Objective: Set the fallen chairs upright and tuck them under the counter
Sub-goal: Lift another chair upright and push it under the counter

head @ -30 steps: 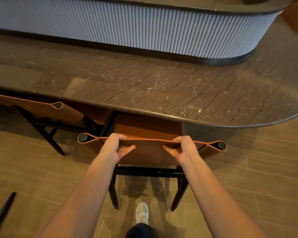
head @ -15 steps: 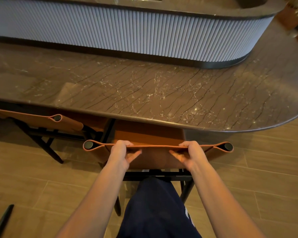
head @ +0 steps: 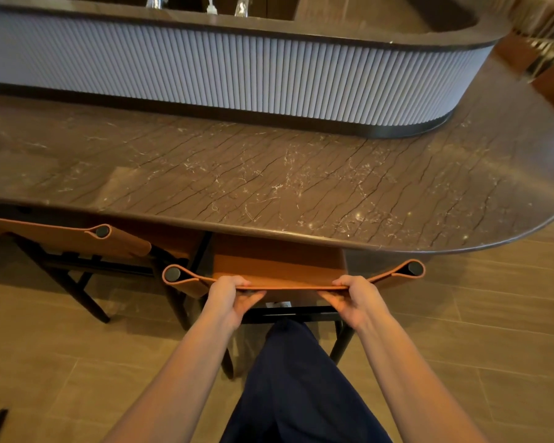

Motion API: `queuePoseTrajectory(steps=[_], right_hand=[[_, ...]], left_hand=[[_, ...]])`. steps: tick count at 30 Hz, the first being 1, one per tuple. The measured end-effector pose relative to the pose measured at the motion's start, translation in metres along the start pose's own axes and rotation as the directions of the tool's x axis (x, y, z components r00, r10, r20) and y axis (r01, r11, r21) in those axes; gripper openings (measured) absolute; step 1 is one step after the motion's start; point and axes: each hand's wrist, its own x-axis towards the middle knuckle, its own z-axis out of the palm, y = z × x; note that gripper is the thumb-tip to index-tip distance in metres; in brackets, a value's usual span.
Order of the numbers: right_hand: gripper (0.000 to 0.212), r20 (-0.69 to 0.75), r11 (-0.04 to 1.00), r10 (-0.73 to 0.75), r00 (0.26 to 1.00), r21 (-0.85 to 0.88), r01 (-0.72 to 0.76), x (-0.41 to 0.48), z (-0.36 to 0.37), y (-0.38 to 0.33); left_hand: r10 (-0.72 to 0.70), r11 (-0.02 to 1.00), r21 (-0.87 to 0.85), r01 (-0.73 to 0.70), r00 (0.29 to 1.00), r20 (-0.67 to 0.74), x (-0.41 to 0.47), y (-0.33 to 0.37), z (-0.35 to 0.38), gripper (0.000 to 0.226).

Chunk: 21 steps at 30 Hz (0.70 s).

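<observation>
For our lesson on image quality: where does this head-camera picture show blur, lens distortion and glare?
Head view: the things at top right are smeared by blur. Head view: the near edge of the counter bows, a wide-angle distortion, and a pale reflection sits on its left part. Head view: the left hand, right hand and chair back are sharp.

The counter point(head: 301, 174) hides the far half of the near chair point(head: 279, 266). The left edge cuts the left chair point(head: 55, 236). Far-right objects point(head: 544, 43) are blurred.
</observation>
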Motion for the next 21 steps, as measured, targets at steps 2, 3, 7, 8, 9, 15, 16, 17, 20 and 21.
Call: queuePoseTrajectory(steps=[2, 3, 7, 8, 9, 15, 16, 17, 20, 21], right_hand=[[0.029, 0.0, 1.0, -0.011, 1.0, 0.0, 0.011, 0.011, 0.002, -0.003], [0.027, -0.002, 1.0, -0.013, 1.0, 0.0, 0.013, 0.017, 0.003, -0.005], [0.022, -0.006, 1.0, -0.006, 1.0, 0.031, 0.006, 0.043, 0.005, -0.014], [0.025, -0.003, 0.999, -0.004, 1.0, 0.038, 0.004, 0.049, 0.006, -0.015], [0.027, 0.0, 0.999, -0.005, 1.0, 0.048, 0.005, 0.056, 0.007, -0.015], [0.017, 0.048, 1.0, 0.022, 0.999, 0.012, -0.023, 0.082, 0.014, -0.009], [0.016, 0.054, 1.0, 0.03, 0.998, 0.007, -0.03, 0.085, 0.019, -0.008], [0.015, 0.056, 0.999, 0.033, 0.998, 0.013, -0.034, 0.087, 0.025, -0.006], [0.018, 0.052, 0.997, 0.04, 0.998, 0.068, -0.044, 0.096, 0.039, -0.007], [0.019, 0.053, 0.995, 0.051, 0.997, 0.079, -0.055, 0.098, 0.04, -0.008]], left_hand=[[0.002, 1.0, 0.023, -0.003, 0.999, 0.039, 0.011, 0.002, 0.004, 0.016], [0.006, 0.999, 0.034, -0.008, 0.998, 0.058, 0.017, 0.003, 0.006, 0.015], [0.019, 0.998, 0.063, -0.027, 0.991, 0.132, 0.035, 0.008, 0.02, 0.016], [0.016, 0.997, 0.068, -0.026, 0.99, 0.141, 0.04, 0.009, 0.024, 0.016], [0.012, 0.997, 0.077, -0.023, 0.989, 0.148, 0.045, 0.009, 0.028, 0.016], [0.014, 0.994, 0.104, -0.032, 0.986, 0.163, 0.079, 0.025, 0.028, 0.016], [0.015, 0.995, 0.099, -0.03, 0.988, 0.153, 0.085, 0.032, 0.026, 0.017], [0.012, 0.995, 0.1, -0.026, 0.989, 0.145, 0.089, 0.039, 0.025, 0.018], [-0.01, 0.992, 0.123, -0.008, 0.99, 0.138, 0.095, 0.051, 0.027, 0.024], [-0.018, 0.992, 0.129, -0.001, 0.99, 0.141, 0.095, 0.052, 0.027, 0.023]])
